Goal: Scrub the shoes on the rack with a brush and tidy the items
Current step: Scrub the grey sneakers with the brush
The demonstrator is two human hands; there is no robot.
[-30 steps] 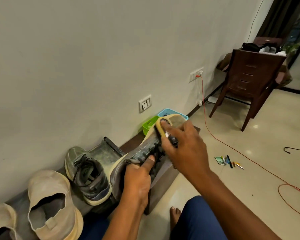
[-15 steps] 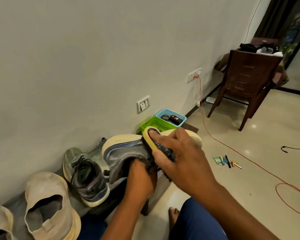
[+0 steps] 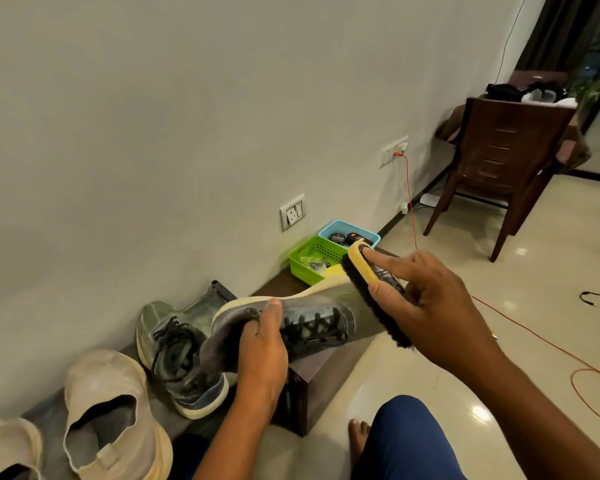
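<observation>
My left hand (image 3: 262, 351) grips a grey laced sneaker (image 3: 312, 317) at its heel opening, holding it on its side above the dark wooden rack (image 3: 312, 372). In my right hand (image 3: 430, 306) is a yellow-backed brush (image 3: 368, 289) with black bristles, index finger stretched along its back, bristles against the shoe's toe end. The matching grey sneaker (image 3: 177, 355) sits on the rack by the wall. Two beige slip-on shoes (image 3: 111, 410) (image 3: 7, 452) lie further left.
A green basket (image 3: 312, 258) and a blue basket (image 3: 347, 233) holding polish tins stand at the rack's far end. An orange cable (image 3: 520, 327) runs across the tiled floor. A brown chair (image 3: 506, 161) stands by the wall. My knee and bare foot are below.
The sneaker has been turned in my left hand from sole-up to laces facing me. The brush has shifted right toward the toe. The baskets have come into view.
</observation>
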